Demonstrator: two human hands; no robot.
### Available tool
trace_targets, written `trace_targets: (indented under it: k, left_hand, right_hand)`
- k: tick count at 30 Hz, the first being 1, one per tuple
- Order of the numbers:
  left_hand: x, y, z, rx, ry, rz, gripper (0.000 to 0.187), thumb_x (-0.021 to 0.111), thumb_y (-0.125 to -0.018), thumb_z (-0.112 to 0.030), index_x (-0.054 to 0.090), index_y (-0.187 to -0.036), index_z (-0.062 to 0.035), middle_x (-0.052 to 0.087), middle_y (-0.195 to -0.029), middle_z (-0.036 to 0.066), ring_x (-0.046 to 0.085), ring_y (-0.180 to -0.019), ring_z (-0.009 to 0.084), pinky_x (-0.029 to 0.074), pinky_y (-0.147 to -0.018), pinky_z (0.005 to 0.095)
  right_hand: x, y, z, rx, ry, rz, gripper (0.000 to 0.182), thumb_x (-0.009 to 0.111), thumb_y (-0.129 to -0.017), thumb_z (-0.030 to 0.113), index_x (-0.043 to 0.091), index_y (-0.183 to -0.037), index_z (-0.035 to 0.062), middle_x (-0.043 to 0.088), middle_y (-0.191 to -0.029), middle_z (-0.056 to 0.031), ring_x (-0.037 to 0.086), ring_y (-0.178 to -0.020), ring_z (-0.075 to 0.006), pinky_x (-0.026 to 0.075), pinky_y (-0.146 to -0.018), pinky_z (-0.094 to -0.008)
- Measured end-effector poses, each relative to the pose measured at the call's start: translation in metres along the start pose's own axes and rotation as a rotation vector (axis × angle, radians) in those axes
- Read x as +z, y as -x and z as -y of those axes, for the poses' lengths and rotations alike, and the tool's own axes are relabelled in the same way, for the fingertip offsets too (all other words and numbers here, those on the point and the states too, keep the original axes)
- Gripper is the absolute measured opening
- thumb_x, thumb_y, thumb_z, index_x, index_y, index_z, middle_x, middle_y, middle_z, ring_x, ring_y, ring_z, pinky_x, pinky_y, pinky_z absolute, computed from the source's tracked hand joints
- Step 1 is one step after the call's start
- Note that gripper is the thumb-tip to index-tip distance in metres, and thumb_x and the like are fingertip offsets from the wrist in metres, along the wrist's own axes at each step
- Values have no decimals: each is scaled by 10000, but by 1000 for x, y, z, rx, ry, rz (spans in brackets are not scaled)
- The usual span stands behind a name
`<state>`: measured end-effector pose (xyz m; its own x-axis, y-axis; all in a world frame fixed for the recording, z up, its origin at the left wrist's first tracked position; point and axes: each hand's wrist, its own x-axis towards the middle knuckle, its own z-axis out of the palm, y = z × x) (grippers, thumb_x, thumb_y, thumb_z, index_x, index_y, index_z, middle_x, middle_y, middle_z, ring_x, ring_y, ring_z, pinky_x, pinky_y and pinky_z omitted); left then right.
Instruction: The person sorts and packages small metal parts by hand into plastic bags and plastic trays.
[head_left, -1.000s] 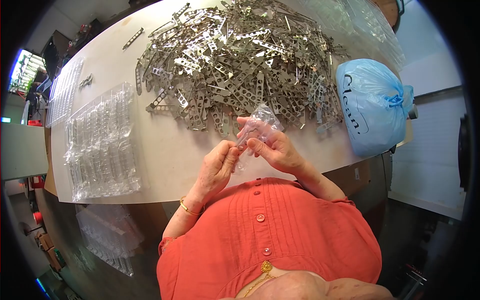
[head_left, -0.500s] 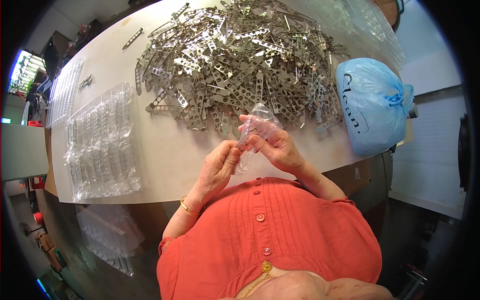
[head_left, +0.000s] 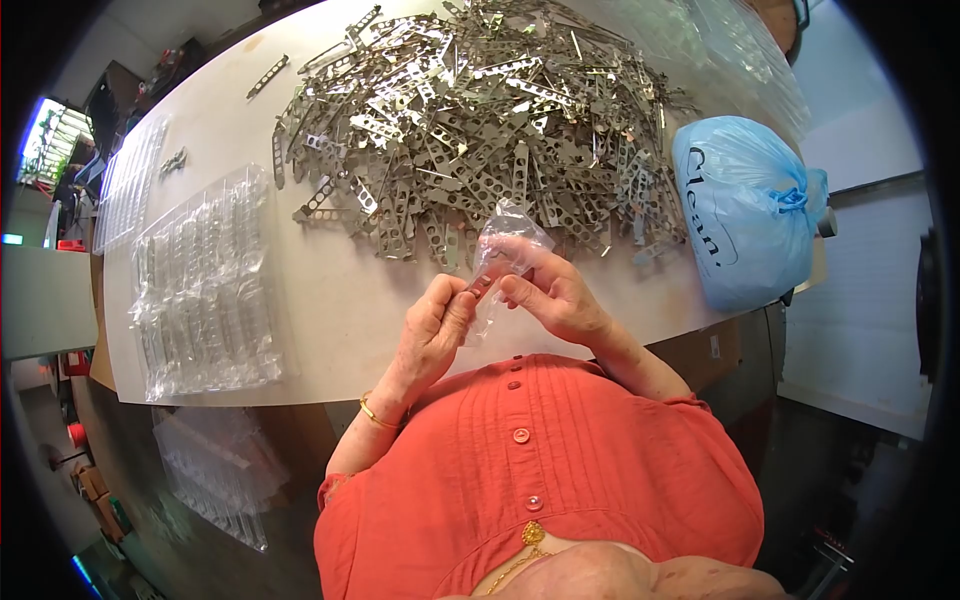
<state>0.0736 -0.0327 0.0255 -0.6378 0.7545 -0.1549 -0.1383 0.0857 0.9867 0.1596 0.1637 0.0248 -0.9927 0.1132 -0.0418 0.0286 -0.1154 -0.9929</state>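
My left hand point(head_left: 437, 318) is closed, its thumb and fingers pinching a perforated metal strip point(head_left: 482, 286) at the edge of a small clear plastic bag point(head_left: 508, 222). Opposite it, my right hand point(head_left: 568, 302) curls around the bag, its thumb near the strip and its fingers showing through the film. The crinkled top of the bag points toward a large heap of perforated metal strips point(head_left: 440, 140). Part of the bag hangs down between both hands, close to the table's front edge.
On the white table point(head_left: 330, 330), a film-wrapped clear tray point(head_left: 205, 290) lies at left, with another clear tray point(head_left: 130, 190) behind. A tied blue bag point(head_left: 745, 220) stands at right. Clear plastic packaging point(head_left: 715, 50) lies at the back right. Below the table's edge are clear trays point(head_left: 220, 465).
My right thumb has drawn back a little from the strip, leaving more of it visible. The bag's top has shifted slightly left and away from me.
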Motion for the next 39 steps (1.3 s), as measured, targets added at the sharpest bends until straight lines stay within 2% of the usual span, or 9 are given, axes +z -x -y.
trace_targets:
  k: [3, 7, 10, 15, 20, 24, 33, 37, 39]
  left_hand:
    - [-2, 0, 2, -16, 35, -7, 208, 510, -1077, -254, 561, -1017, -62, 538, -800, -42, 464, -653, 27, 415, -575, 189]
    - [-2, 1, 0, -27, -8, 13, 221, 502, -1080, -254, 554, -979, -64, 540, -801, -43, 461, -643, 26, 409, -564, 191]
    - [-3, 0, 2, -26, -29, 21, 226, 501, -1081, -249, 557, -965, -64, 537, -802, -42, 459, -640, 27, 398, -556, 197]
    - [0, 0, -4, -5, -50, 5, 192, 500, -1080, -233, 551, -1035, -54, 529, -801, -45, 453, -653, 26, 380, -554, 199]
    - [1, 0, -5, 5, 27, -11, 186, 507, -1076, -231, 537, -1108, -50, 512, -790, -53, 432, -658, 21, 361, -552, 191]
    - [-3, 2, -3, -6, 34, -2, 180, 517, -1072, -237, 539, -1073, -58, 500, -775, -57, 420, -628, 19, 347, -533, 190]
    - [-1, 4, -5, 6, 35, -7, 204, 522, -1070, -250, 534, -996, -60, 499, -746, -47, 418, -606, 24, 345, -522, 194]
    - [2, 4, -6, 18, 14, 3, 215, 521, -1071, -257, 538, -988, -60, 505, -749, -41, 417, -608, 27, 346, -525, 196]
    - [2, 5, -6, 14, 23, 6, 215, 519, -1071, -258, 540, -990, -60, 507, -750, -41, 418, -611, 27, 347, -526, 195]
  right_hand:
    - [-5, 0, 5, -16, 89, 79, 442, 569, -1035, 133, 480, -1464, 70, 661, -1086, -25, 575, -864, -73, 505, -774, -244]
    - [-3, -1, 4, 5, 108, 97, 427, 563, -1032, 103, 496, -1453, 67, 649, -1025, -14, 561, -826, -74, 499, -729, -231]
    - [0, -2, 7, -31, 90, 99, 421, 539, -1014, 29, 523, -1432, 75, 635, -985, -6, 567, -788, -61, 508, -666, -221]
    - [1, -3, 15, 33, 59, 140, 406, 490, -1028, 9, 517, -1432, 48, 615, -892, -11, 541, -714, -71, 480, -657, -228]
    - [-2, -2, 9, 75, -2, 163, 419, 487, -1023, 23, 514, -1438, 72, 632, -921, -14, 554, -754, -69, 490, -648, -229]
    - [-5, -1, 2, 70, -138, 98, 395, 512, -1020, 39, 537, -1414, 71, 650, -906, -13, 569, -744, -76, 501, -677, -241]
    - [-9, 1, -9, 71, -105, 101, 282, 589, -1035, 171, 603, -1269, 15, 693, -986, -31, 631, -824, -75, 543, -730, -247]
    - [-5, 4, -15, 35, -169, 57, 265, 591, -1031, 149, 603, -1261, 19, 689, -999, -29, 636, -839, -72, 554, -746, -253]
    - [-4, 5, -13, 21, -154, 62, 230, 600, -1023, 145, 605, -1224, 32, 675, -1057, -41, 644, -910, -97, 561, -776, -266]
